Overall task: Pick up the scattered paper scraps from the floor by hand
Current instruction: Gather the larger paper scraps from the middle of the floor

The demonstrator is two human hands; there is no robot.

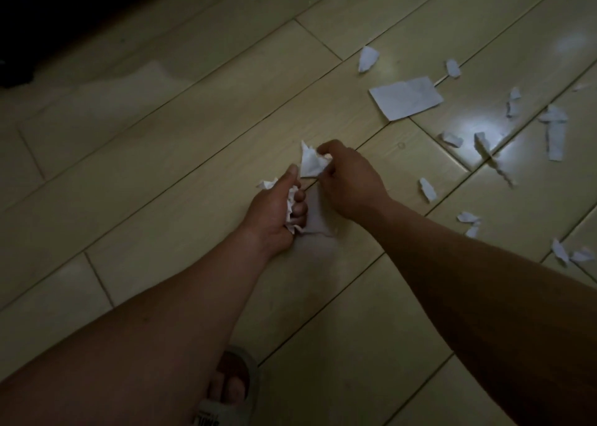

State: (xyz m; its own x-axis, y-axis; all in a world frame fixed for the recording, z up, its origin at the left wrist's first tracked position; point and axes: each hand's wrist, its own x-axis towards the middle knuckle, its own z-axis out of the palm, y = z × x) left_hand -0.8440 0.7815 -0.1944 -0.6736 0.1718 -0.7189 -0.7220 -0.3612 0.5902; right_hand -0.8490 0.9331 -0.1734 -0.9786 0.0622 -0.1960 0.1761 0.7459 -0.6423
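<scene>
Your right hand (347, 180) is pinching a crumpled scrap (310, 162), your left hand (274, 209) is clutching a paper wad (292, 214), and loose scraps (405, 97) are lying across the floor (161, 154).

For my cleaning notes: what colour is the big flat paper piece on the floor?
White; the big flat paper piece shows best in the head view, on the pale floor.

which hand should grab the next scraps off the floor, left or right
Right. The remaining scraps, like the big flat sheet, lie on the right hand's side, and it pinches only one scrap. The left hand is already closed around a crumpled wad and better serves as the holder.
</scene>
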